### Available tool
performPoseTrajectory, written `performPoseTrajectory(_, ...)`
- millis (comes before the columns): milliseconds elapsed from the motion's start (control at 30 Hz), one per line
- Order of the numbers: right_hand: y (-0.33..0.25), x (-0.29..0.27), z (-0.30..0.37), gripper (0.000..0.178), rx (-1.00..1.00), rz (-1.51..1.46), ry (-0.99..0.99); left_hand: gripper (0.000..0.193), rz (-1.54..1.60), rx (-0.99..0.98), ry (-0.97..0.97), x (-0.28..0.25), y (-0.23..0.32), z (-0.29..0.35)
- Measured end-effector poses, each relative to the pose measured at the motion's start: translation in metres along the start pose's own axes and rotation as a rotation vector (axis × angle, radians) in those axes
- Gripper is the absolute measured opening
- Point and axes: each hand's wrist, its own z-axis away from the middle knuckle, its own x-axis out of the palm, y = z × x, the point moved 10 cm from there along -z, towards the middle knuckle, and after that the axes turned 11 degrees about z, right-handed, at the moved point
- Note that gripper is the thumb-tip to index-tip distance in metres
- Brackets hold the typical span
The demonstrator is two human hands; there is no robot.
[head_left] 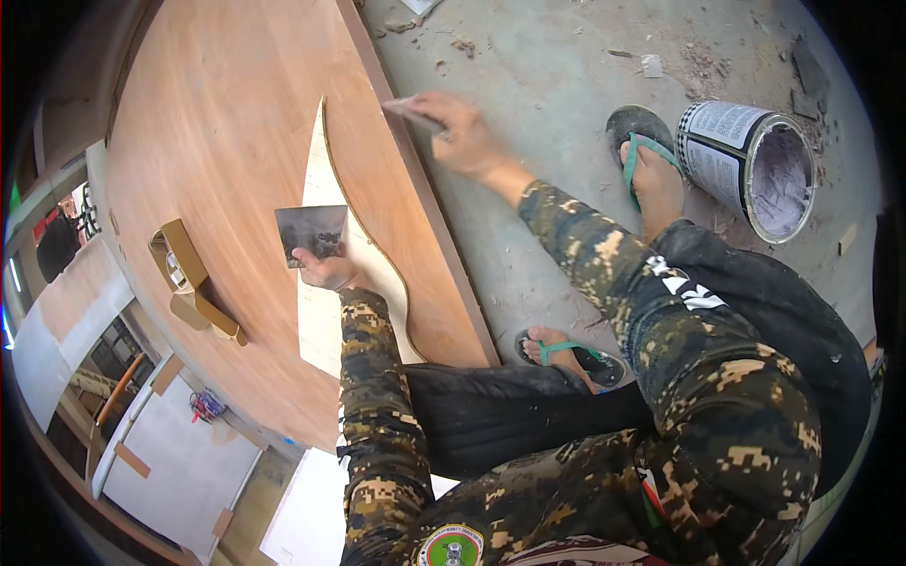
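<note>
My left hand point(327, 272) grips a dark, smeared flat metal plate point(311, 232) over a pale panel point(326, 193) with one curved, wavy edge. The pale panel lies on a large brown wooden board point(226, 104). My right hand point(464, 134), slightly blurred, is closed round a thin flat scraper point(413, 113). The scraper's tip is at the board's long right edge; whether it touches cannot be made out. To the right, on the floor, a large open can point(727, 156) lies tipped on its side with pale purple-grey paste point(781, 179) inside.
An open brown cardboard box point(193, 278) sits on the board. My sandalled feet point(651, 179) are on the grey floor point(528, 57), which has scraps and dust around. At lower left stands a white panel point(179, 481) with wooden blocks on its edges.
</note>
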Motion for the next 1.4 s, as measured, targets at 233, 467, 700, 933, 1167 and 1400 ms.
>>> performPoseTrajectory(233, -0.038, 0.007, 0.064, 0.049, -0.027, -0.166, -0.101, 0.055, 0.049, 0.033, -0.017, 0.0, 0.002, -0.001)
performPoseTrajectory(467, 0.017, -0.009, -0.068, 0.052, 0.115, -0.1, -0.104, 0.06, 0.05, 0.04, -0.056, -0.008, 0.002, -0.01)
performPoseTrajectory(700, 0.056, 0.043, -0.127, 0.055, 0.227, -0.148, -0.346, 0.06, -0.016, 0.052, -0.028, 0.0, -0.006, -0.001)
performPoseTrajectory(933, 0.036, 0.044, -0.021, 0.053, 0.208, -0.253, -0.618, 0.056, 0.092, 0.049, -0.072, -0.003, -0.013, -0.008)
performPoseTrajectory(1167, -0.008, 0.032, 0.067, 0.042, 0.245, -0.379, -0.851, 0.056, 0.096, 0.049, -0.033, -0.005, -0.002, -0.013)
performPoseTrajectory(1400, 0.004, -0.014, 0.017, 0.048, 0.084, -0.021, -0.016, 0.052, -0.063, 0.044, -0.041, 0.007, 0.003, 0.003)
